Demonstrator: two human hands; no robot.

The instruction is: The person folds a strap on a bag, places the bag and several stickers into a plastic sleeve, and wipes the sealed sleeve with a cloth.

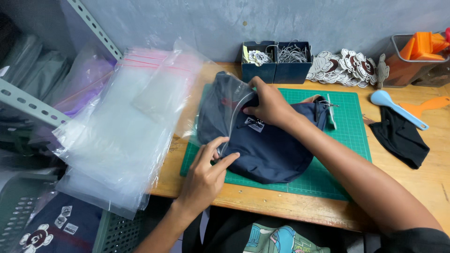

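Work on the wooden bench [424, 180], over the green cutting mat [349, 136]. The navy bag [272, 150] lies on the mat, its left part already inside the clear plastic sleeve [220, 100] and its right part still outside on the mat.

Your right hand [269, 105] lies on top of the bag at the sleeve's open edge, fingers curled over that edge and pressing the fabric down. Your left hand [206, 175] pinches the lower edge of the sleeve mouth between thumb and forefinger, the other fingers loosely spread. Keep the mouth held wide with the left pinch and flatten the fabric under the right palm, so the bag slides in without bunching; feed both corners evenly so the film does not tear.

To your left, a thick stack of clear zip bags [117, 140] overhangs the bench edge.

At the back edge stand two small dark blue boxes. The left box [258, 61] holds white printed tags; the right box [293, 58] holds what appear to be thin metal pins or wire loops, though the view is too small to be certain. Beside them lies a row of round printed tags [344, 68]. At the far right, a clear bin [415, 58] holds orange plastic tools.
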